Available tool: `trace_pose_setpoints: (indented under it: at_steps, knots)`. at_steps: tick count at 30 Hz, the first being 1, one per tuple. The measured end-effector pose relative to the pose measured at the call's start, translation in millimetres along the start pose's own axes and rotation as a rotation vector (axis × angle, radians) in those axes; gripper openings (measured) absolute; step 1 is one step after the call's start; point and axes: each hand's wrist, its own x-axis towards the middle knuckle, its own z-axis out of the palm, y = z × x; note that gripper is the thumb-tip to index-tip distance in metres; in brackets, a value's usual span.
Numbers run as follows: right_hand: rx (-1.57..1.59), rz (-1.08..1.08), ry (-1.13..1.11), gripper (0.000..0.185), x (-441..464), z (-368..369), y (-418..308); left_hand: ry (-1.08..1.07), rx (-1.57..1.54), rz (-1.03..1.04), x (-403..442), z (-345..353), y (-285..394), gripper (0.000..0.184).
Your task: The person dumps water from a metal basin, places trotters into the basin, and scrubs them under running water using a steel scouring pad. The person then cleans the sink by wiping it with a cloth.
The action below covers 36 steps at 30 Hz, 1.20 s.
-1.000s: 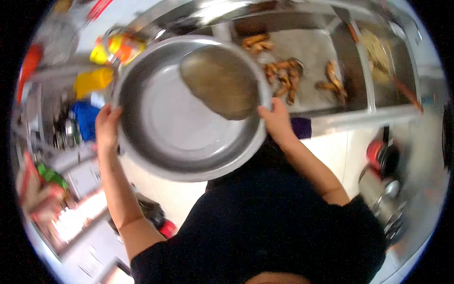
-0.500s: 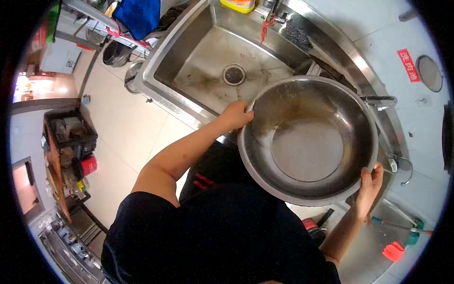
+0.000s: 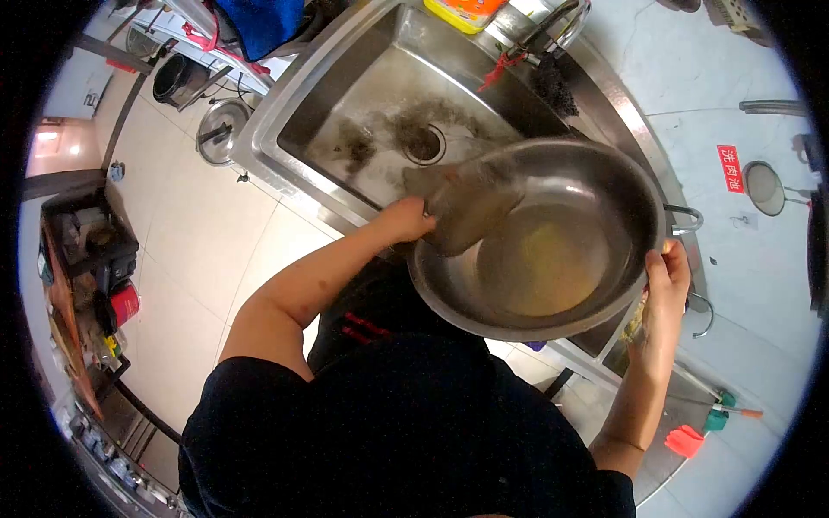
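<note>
A large round stainless steel basin (image 3: 596, 298) tilts toward the sink, its near-left rim gripped by my left hand (image 3: 404, 221). On the opposite side, my right hand (image 3: 667, 272) is closed on the rim with the thumb on top. Murky grey-brown water (image 3: 473, 205) gathers at the basin's left side and appears to spill over the edge. Below it, dark dirty water (image 3: 358, 142) spreads over the floor of the steel sink (image 3: 315, 91) around the drain (image 3: 424, 144).
A faucet (image 3: 566, 26) with a red tie stands at the sink's back, near a yellow-and-orange container (image 3: 466, 12) and a dark scouring pad (image 3: 554, 85). A strainer (image 3: 763, 187) hangs on the right wall. On the left floor are a dark bucket (image 3: 179, 80) and a metal lid (image 3: 224, 131).
The basin has shifted slightly left and tipped toward the sink, both hands moving with it. Murky water has surged to its left rim, and dark water now covers the area around the drain.
</note>
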Motion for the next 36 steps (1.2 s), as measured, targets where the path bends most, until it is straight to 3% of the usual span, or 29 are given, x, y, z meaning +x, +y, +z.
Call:
trace_pose_setpoints:
  at_steps: [6, 10, 14, 20, 23, 26, 29, 33, 36]
  knots:
    - [-0.030, -0.048, 0.037, 0.007, 13.0, 0.6, -9.4, 0.115, 0.067, -0.011, 37.3, -20.1, 8.7, 0.042]
    - [-0.161, -0.116, 0.055, 0.013, 20.4, -12.0, -41.5, -0.116, -0.010, 0.019, 46.2, -15.5, 52.6, 0.044]
    - [-0.335, -0.249, 0.053, 0.020, 35.3, -12.9, -70.9, -0.205, 0.001, 0.164, 78.4, 57.7, 66.5, 0.049]
    - [-0.485, -0.300, 0.047, 0.024, 44.9, 26.5, -105.6, -0.318, 0.050, 0.253, 76.6, 94.3, 64.0, 0.059]
    - [-0.491, -0.324, 0.026, 0.024, 48.0, 38.2, -111.9, -0.369, -0.091, 0.219, 64.7, 63.0, 54.7, 0.061]
    - [-0.371, -0.365, 0.015, 0.023, 46.9, 41.1, -113.8, -0.290, -0.260, 0.119, 45.1, 24.9, 62.5, 0.061]
    - [-0.436, -0.375, -0.009, 0.021, 44.9, 28.3, -118.4, -0.293, -0.152, 0.152, 52.8, 22.6, 54.7, 0.064]
    - [-0.385, -0.282, 0.041, 0.019, 33.5, 3.4, -99.8, -0.202, -0.246, -0.025, 28.9, -3.5, 49.3, 0.053]
    - [-0.237, -0.051, 0.029, 0.016, 16.6, -9.4, -75.7, -0.080, -0.574, -0.207, -1.6, -53.9, 27.3, 0.056]
